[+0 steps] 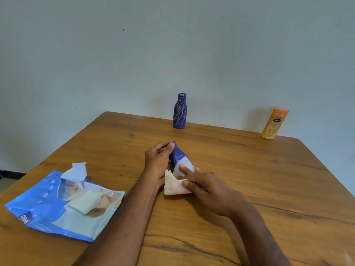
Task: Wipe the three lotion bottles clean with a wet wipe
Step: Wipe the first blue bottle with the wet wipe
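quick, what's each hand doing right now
Left hand: fingers curled round the cap end of the blue lotion bottle.
Right hand: fingers pressing a wet wipe against the bottle, pinching it.

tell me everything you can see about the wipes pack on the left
The wipes pack is a soft, glossy blue and white plastic pouch lying flat on the wooden table, near its left edge. Its label flap is peeled open and stands up. A white wipe sticks out of the opening. Neither hand touches it.
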The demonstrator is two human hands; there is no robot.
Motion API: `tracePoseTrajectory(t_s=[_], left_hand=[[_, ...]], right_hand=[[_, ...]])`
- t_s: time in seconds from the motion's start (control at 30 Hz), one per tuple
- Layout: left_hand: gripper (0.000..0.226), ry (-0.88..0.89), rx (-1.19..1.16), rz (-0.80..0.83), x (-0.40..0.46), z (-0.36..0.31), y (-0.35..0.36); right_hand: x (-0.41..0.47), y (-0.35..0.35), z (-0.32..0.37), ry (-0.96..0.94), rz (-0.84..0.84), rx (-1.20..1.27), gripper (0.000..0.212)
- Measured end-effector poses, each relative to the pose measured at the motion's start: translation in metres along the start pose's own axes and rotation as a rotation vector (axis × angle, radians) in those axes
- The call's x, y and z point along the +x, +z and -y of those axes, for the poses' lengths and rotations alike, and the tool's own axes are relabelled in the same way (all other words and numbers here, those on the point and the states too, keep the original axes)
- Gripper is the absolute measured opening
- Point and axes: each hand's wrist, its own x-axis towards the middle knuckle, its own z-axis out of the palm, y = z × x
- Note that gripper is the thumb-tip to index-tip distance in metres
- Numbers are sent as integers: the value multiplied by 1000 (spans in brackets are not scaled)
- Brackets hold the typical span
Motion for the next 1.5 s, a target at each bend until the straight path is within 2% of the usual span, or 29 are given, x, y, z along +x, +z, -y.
tracePoseTrajectory(t_s=[0.07, 0.13, 0.23, 0.33, 0.43, 0.53, 0.6, 0.67, 0.77, 0.9, 1.03, 1.5], left_hand=[[21, -1, -26, -13, 4, 1, -1], [21, 24, -49, 0, 3, 0, -1], [20, 58, -41, 21, 4, 3, -1], [18, 55, -9, 46, 4, 3, -2], [21, 42, 23, 81, 2, 2, -3], [25, 19, -60, 103, 2, -2, -2], [25, 14, -87, 108, 7, -11, -2], [25, 65, -72, 141, 18, -29, -2], [27, 206, 100, 209, 40, -67, -5], [31, 427, 520, 259, 83, -117, -19], [36, 528, 784, 234, 135, -151, -39], [44, 565, 1018, 78, 223, -186, -68]], right_hand=[[-7, -12, 0, 36, -65, 103, 28], [-10, -22, 0, 80, -290, 229, 34], [-9, -26, -4, 293, -649, 425, 38], [-6, -24, -11, 454, -799, 503, 35], [-2, -19, -17, 528, -880, 570, 35], [11, -14, -19, 557, -871, 671, 26], [26, -13, -18, 569, -844, 582, 16], [45, -16, -13, 546, -833, 425, 20], [79, -20, -1, 475, -838, 373, 29], [126, -17, 9, 391, -760, 301, 38], [165, -9, 9, 379, -648, 212, 41], [229, -5, 5, 384, -597, 153, 49]])
